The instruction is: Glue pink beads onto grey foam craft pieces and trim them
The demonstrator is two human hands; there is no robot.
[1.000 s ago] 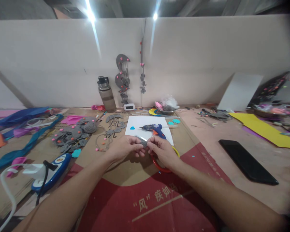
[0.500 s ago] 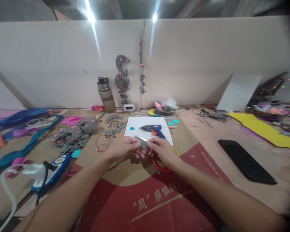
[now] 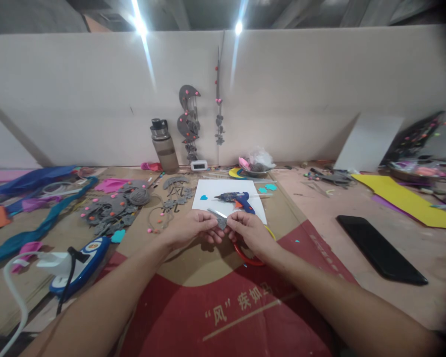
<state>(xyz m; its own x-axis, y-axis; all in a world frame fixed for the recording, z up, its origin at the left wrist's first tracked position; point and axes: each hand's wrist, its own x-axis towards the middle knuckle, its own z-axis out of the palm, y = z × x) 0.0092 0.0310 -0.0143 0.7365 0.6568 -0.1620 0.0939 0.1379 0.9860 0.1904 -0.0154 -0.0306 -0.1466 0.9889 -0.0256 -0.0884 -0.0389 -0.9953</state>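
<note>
Between my two hands is a small grey felt piece (image 3: 221,224). My left hand (image 3: 198,228) pinches its left side, and my right hand (image 3: 247,230) pinches its right side. Scissors with a red and yellow handle (image 3: 250,258) lie under my right hand, their blades pointing up and left behind the felt. Just beyond, a blue glue gun (image 3: 238,198) rests on a white sheet (image 3: 208,187), near a small blue heart (image 3: 204,198).
Grey felt pieces (image 3: 113,208) and a blue-white power strip (image 3: 82,265) are on the left. A bottle (image 3: 165,148) stands at the wall. A black phone (image 3: 381,249) and yellow sheet (image 3: 405,198) lie right. Grey felt ornaments (image 3: 188,114) hang on the wall.
</note>
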